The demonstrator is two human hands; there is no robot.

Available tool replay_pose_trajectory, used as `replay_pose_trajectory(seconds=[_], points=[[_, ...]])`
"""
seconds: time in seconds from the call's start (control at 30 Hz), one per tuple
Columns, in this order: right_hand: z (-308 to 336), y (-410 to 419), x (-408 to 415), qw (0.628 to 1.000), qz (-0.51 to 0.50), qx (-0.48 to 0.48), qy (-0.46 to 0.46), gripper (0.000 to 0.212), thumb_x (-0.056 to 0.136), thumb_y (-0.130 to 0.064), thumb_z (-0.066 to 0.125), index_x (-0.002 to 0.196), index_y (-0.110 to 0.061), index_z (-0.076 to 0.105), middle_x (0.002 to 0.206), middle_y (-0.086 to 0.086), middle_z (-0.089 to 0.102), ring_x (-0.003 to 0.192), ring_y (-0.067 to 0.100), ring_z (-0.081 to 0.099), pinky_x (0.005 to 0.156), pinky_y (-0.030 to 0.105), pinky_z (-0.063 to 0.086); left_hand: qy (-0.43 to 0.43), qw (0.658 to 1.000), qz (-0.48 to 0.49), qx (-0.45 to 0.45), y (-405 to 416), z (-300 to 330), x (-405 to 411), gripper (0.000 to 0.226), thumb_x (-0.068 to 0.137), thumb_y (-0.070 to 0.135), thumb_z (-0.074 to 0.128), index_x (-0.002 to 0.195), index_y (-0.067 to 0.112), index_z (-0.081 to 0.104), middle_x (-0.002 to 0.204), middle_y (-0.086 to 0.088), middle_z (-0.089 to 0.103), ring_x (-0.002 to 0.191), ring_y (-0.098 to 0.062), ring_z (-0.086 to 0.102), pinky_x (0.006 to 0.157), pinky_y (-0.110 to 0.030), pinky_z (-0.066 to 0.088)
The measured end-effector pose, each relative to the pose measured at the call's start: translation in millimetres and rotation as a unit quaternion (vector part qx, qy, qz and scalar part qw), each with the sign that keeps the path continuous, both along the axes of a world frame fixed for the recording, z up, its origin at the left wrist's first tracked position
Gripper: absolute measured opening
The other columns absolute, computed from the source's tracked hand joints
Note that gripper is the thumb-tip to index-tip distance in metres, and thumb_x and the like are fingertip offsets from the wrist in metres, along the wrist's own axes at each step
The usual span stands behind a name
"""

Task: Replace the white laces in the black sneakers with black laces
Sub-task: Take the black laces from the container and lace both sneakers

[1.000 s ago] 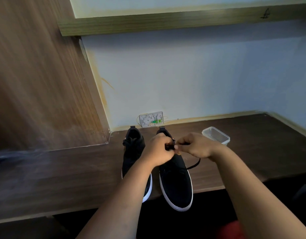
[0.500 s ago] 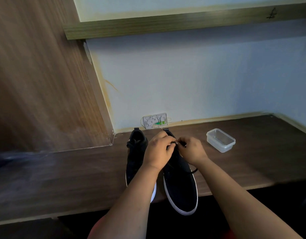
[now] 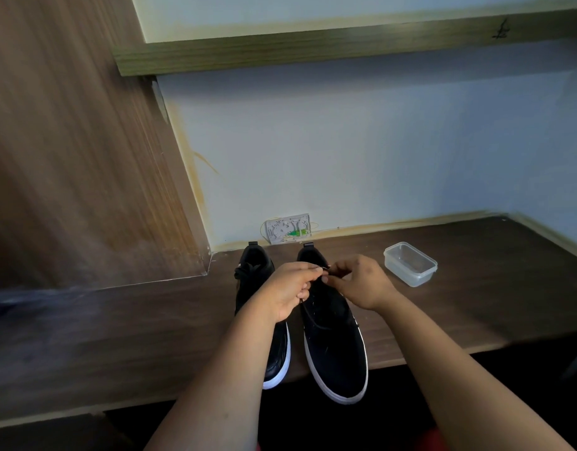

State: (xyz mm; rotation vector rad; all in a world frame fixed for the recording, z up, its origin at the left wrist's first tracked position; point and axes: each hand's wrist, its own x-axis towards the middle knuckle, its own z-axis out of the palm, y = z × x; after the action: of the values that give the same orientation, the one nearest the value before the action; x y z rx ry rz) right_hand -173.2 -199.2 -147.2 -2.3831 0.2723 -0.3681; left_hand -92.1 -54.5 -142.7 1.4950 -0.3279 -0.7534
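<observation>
Two black sneakers with white soles stand side by side on the dark wooden desk (image 3: pixel 118 336), toes over its front edge. The left sneaker (image 3: pixel 253 275) carries a tied black lace near its tongue. Both hands meet over the top eyelets of the right sneaker (image 3: pixel 336 346). My left hand (image 3: pixel 288 289) pinches the black lace (image 3: pixel 324 271) at its fingertips. My right hand (image 3: pixel 362 281) pinches the same lace just beside it. No white lace shows.
A clear plastic container (image 3: pixel 410 263) sits on the desk to the right of the shoes. A white wall socket box (image 3: pixel 288 228) with a green part is behind them. A wooden panel (image 3: pixel 69 157) rises at the left, a shelf (image 3: pixel 313 43) above.
My right hand has drawn in from the right toward the left hand at the shoe's top eyelets. The loose lace loop that hung right of the shoe is no longer seen.
</observation>
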Motion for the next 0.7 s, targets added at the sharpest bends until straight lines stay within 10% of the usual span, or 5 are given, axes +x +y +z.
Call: replay_pose_trajectory(seconds=[0.23,0.57,0.7], points=[[20.5,-26.0,-18.6,0.992,-0.032,-0.120,0.036,0.006,0.078,-0.024,0.075,0.075,-0.019,0.074,0.073,-0.004,0.070,0.071,0.014,0.065,0.066,0.030,0.054,-0.291,0.939,-0.021,0.181,20.7,-5.3,15.1,0.012,0.090,0.014,0.067,0.093,0.023,0.074,0.099,0.005,0.070,0.099,-0.009,0.062,0.090,-0.024,0.048],[-6.8,-40.3,-16.4,0.973,-0.047,-0.135,0.184,0.019,0.075,-0.033,0.079,0.079,-0.025,0.063,0.083,-0.004,0.065,0.081,0.015,0.062,0.074,0.029,0.053,-0.371,0.835,-0.020,0.407,49.8,5.1,39.6,0.021,0.091,0.032,0.064,0.080,0.015,0.068,0.082,-0.006,0.063,0.081,-0.024,0.061,0.076,-0.031,0.050],[-4.4,-34.0,-19.0,0.957,-0.019,-0.073,0.280,0.043,0.074,-0.057,0.074,0.079,-0.015,0.066,0.079,-0.002,0.071,0.071,0.011,0.065,0.068,0.024,0.050,-0.412,0.803,0.029,0.429,58.4,10.9,42.8,0.025,0.087,0.039,0.067,0.100,0.018,0.068,0.109,-0.007,0.063,0.101,-0.022,0.058,0.088,-0.033,0.047]])
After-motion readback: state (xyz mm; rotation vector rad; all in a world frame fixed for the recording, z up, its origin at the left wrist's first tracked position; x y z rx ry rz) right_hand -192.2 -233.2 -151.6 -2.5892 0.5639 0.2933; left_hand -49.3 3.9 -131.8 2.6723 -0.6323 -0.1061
